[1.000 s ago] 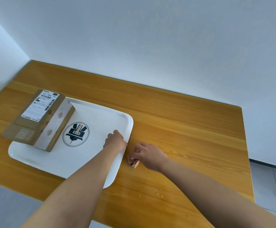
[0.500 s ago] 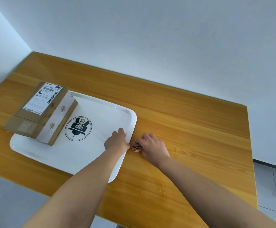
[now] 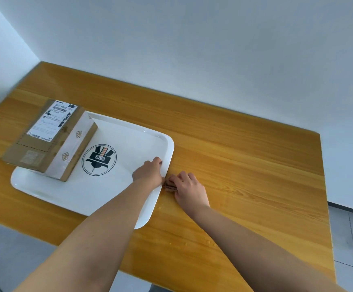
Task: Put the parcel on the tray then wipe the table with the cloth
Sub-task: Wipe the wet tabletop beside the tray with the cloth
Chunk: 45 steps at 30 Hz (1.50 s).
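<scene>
A cardboard parcel (image 3: 49, 140) with a white shipping label lies on the left end of the white tray (image 3: 70, 194), overhanging its left edge. My left hand (image 3: 148, 172) rests on the tray's right rim, fingers curled over the edge. Just right of that rim, my right hand (image 3: 189, 189) presses a small brownish cloth (image 3: 169, 187) onto the wooden table (image 3: 245, 165). Most of the cloth is hidden under my fingers.
A round black logo (image 3: 99, 160) is printed in the tray's middle. A few water droplets (image 3: 208, 242) sit on the table near its front edge. White walls close the table's back and left; grey floor tiles show at the right.
My right hand slid the cloth away from me along the tray's right edge, up next to my left hand. The left hand stayed on the rim.
</scene>
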Each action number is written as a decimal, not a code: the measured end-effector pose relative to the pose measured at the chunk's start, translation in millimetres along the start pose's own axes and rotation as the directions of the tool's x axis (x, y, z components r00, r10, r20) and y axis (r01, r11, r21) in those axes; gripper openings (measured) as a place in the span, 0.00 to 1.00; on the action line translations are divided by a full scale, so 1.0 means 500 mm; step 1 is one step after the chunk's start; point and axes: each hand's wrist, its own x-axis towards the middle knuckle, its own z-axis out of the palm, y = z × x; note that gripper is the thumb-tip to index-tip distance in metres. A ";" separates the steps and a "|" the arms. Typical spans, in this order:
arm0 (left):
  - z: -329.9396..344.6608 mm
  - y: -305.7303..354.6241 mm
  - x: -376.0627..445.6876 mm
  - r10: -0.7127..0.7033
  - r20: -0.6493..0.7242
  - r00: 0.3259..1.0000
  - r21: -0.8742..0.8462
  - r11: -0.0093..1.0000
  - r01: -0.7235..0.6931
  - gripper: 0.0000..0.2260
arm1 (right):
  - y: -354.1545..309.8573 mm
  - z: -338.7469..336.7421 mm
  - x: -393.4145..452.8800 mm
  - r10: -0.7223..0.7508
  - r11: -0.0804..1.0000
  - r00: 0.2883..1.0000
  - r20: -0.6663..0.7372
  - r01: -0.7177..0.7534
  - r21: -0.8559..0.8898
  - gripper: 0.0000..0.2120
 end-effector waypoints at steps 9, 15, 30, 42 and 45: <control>-0.001 0.002 -0.022 -0.030 -0.001 1.000 -0.095 0.995 0.030 0.17 | -0.010 0.018 -0.050 -0.286 0.958 0.949 0.132 0.287 0.011 0.15; -0.004 0.002 -0.027 -0.027 0.005 1.000 -0.061 0.998 0.027 0.17 | 0.014 0.002 -0.044 -0.538 0.836 0.828 0.157 0.549 -0.029 0.14; -0.002 -0.009 -0.041 -0.011 0.048 0.999 -0.045 0.999 0.013 0.18 | -0.032 0.036 -0.079 -0.271 0.962 0.960 0.065 0.272 -0.008 0.14; 0.020 -0.007 -0.100 -0.087 0.042 0.995 -0.035 0.995 0.089 0.19 | -0.012 0.001 -0.097 -0.144 0.987 0.985 0.093 0.149 -0.058 0.16; 0.035 -0.011 -0.128 -0.125 0.039 0.991 -0.061 0.990 0.127 0.19 | -0.028 0.009 -0.113 -0.099 0.989 0.991 0.092 0.108 -0.098 0.19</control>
